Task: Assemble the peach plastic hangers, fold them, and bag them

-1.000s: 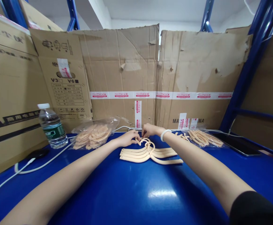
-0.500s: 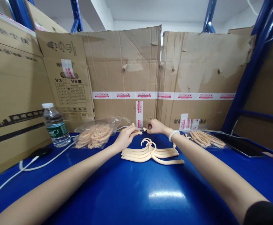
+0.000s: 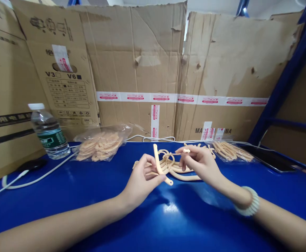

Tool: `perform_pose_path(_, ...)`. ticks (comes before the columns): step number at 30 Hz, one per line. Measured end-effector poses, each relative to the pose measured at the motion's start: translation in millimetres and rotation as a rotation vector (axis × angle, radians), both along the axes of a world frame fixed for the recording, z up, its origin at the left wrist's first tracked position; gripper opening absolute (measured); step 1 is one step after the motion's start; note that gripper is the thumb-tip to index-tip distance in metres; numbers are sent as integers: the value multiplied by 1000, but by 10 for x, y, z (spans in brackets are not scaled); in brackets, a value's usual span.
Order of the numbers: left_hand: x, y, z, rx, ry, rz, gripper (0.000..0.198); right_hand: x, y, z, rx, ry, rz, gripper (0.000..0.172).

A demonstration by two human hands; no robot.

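While the carton (image 3: 63, 70) behind the hanger pile (image 3: 171, 165) reads "V3" and "V6", the left hand (image 3: 141, 180) is closed around a peach, curved plastic arm (image 3: 160, 164) just in front of that pile. The right hand (image 3: 201, 163), held apart, pinches a small peach peg (image 3: 186, 151) above it.
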State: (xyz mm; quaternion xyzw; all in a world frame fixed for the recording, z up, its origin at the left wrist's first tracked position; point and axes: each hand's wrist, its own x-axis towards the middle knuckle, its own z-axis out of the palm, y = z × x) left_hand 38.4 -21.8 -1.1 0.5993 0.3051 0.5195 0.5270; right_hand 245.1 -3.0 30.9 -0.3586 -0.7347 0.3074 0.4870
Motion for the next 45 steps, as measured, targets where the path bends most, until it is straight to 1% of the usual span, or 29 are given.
perform_pose_path(1,2,-4,-3,-19,-36,3,39,-21,-58,-17,-105,104,65,23)
perform_pose_path(4,-5,15,-14,-49,-75,8,53,-84,-174,-61,-379,298,252,35)
perform_pose_path(5,-10,26,-20,-62,-61,-7,52,-102,-194,-80,-448,348,286,36)
perform_pose_path(7,-20,46,-37,-89,-9,-37,40,-131,-211,-131,-526,403,290,31)
perform_pose_path(9,-29,58,-53,-95,42,-22,27,-147,-204,-189,-531,421,236,25)
perform_pose_path(11,-37,60,-62,-81,71,18,24,-150,-185,-238,-516,456,193,23)
perform_pose_path(12,-40,58,-64,-74,82,34,23,-147,-176,-253,-517,489,177,26)
perform_pose_path(16,-48,51,-66,-53,124,63,22,-133,-158,-260,-572,604,119,50)
perform_pose_path(17,-48,51,-68,-46,125,63,22,-130,-158,-257,-587,605,110,52)
perform_pose_path(18,-48,52,-69,-41,118,60,22,-128,-158,-257,-596,597,107,48)
perform_pose_path(21,-49,54,-65,-31,85,35,21,-128,-165,-275,-599,548,123,30)
perform_pose_path(24,-52,48,-55,-6,89,18,20,-141,-183,-294,-587,497,135,24)
perform_pose_path(29,-56,36,-64,33,135,27,17,-182,-224,-251,-722,482,212,26)
perform_pose_path(31,-52,29,-65,46,139,32,17,-190,-232,-233,-749,464,254,28)
perform_pose_path(34,-45,9,-51,81,174,47,17,-188,-230,-231,-767,445,290,31)
perform_pose_path(39,-50,-30,-18,200,228,27,16,-160,-215,-259,-771,408,271,29)
perform_pose_path(42,-64,-29,-17,278,299,39,16,-146,-210,-284,-758,413,266,28)
perform_pose_path(45,-78,-16,-23,321,347,55,17,-143,-208,-304,-763,437,279,28)
